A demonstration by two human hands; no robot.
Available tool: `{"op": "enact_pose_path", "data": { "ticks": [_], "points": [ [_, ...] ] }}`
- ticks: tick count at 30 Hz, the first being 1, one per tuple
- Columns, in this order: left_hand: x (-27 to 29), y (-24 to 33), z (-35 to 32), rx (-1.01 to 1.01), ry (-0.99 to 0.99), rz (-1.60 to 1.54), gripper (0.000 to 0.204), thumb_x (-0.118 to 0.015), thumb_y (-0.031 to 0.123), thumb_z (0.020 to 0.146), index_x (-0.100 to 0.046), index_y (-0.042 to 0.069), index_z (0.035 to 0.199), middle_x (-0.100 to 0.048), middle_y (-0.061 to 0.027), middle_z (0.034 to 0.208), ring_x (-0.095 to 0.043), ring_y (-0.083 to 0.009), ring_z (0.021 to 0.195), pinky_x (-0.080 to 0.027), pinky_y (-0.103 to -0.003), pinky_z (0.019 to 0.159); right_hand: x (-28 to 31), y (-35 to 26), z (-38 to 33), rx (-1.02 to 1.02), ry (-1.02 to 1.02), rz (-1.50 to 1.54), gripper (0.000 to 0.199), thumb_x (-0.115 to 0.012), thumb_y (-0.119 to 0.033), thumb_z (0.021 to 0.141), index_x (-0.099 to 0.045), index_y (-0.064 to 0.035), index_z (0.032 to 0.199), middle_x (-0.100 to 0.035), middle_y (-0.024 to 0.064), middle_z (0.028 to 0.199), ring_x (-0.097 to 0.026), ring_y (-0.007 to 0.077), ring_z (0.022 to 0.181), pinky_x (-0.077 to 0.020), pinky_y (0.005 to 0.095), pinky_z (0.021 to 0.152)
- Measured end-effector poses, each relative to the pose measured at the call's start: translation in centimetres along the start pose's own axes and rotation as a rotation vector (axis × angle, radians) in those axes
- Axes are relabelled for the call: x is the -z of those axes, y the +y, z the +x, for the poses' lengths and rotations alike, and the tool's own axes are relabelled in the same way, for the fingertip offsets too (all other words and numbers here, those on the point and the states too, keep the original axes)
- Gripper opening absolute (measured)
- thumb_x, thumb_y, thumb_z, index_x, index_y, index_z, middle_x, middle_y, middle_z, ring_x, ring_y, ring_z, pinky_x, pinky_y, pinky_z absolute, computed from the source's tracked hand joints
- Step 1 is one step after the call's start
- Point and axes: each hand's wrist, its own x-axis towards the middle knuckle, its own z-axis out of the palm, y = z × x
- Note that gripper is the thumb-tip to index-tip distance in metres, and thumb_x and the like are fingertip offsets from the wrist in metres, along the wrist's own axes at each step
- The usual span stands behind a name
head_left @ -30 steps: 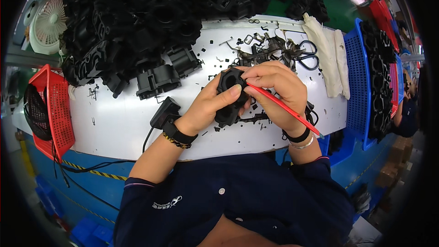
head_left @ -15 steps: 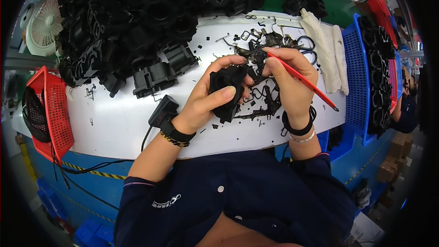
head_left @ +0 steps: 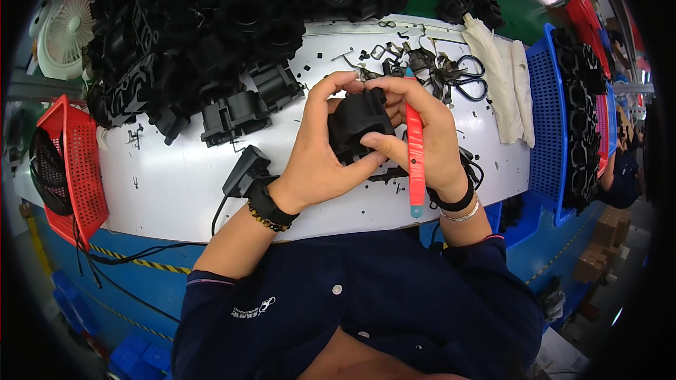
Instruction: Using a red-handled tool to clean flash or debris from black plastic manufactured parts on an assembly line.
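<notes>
Black part (head_left: pixel 360 123) — matte, blocky, rounded at edges — is clasped between left grip (head_left: pixel 317 151) and right grip (head_left: pixel 438 142).

1. The head view comes from the left one of two fisheye cameras worn side by side on the person's head.
2. It looks down past the dark blue shirt (head_left: pixel 394 285) along the lower edge and faces outward across the white table (head_left: pixel 162 190).
3. It sits fairly near: the left hand (head_left: pixel 322 155) and right hand (head_left: pixel 436 137) lie around mid-picture, seen from above.
4. Its wide, upright, unmirrored reach spans from the red basket (head_left: pixel 86 169) to the blue basket (head_left: pixel 546 119), edges bending toward the rim.
</notes>
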Motion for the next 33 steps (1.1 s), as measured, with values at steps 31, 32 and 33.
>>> {"op": "enact_pose_path", "data": {
  "ticks": [31,32,33],
  "points": [
    [-0.1,-0.1,0.3,0.113,0.156,-0.454,0.092,-0.066,-0.009,0.081,-0.011,0.012,0.151,-0.045,-0.0193,0.136,-0.056,-0.0239,0.119,-0.053,-0.037,0.096,0.5,1.0,0.7,0.045,0.153,0.278,0.079,-0.077,0.007,0.075,-0.039,0.0039,0.144,-0.058,0.0201,0.132,-0.055,0.0204,0.122,-0.0425,0.0330,0.105],
    [-0.1,-0.2,0.3,0.118,0.167,-0.447,0.094,-0.067,-0.011,0.079,-0.012,0.013,0.151,-0.045,-0.0194,0.137,-0.055,-0.0238,0.120,-0.052,-0.037,0.098,0.6,1.2,0.6,0.063,0.124,0.254,0.081,-0.075,0.010,0.074,-0.038,0.0033,0.145,-0.054,0.0205,0.136,-0.050,0.0229,0.130,-0.0404,0.0344,0.108],
    [-0.1,-0.4,0.4,0.118,0.166,-0.448,0.094,-0.067,-0.011,0.079,-0.012,0.013,0.151,-0.045,-0.0194,0.137,-0.055,-0.0238,0.120,-0.052,-0.037,0.098,0.6,1.2,0.8,0.063,0.125,0.254,0.081,-0.075,0.010,0.074,-0.038,0.0033,0.145,-0.054,0.0205,0.136,-0.050,0.0229,0.130,-0.0404,0.0344,0.108]
  ]
}}
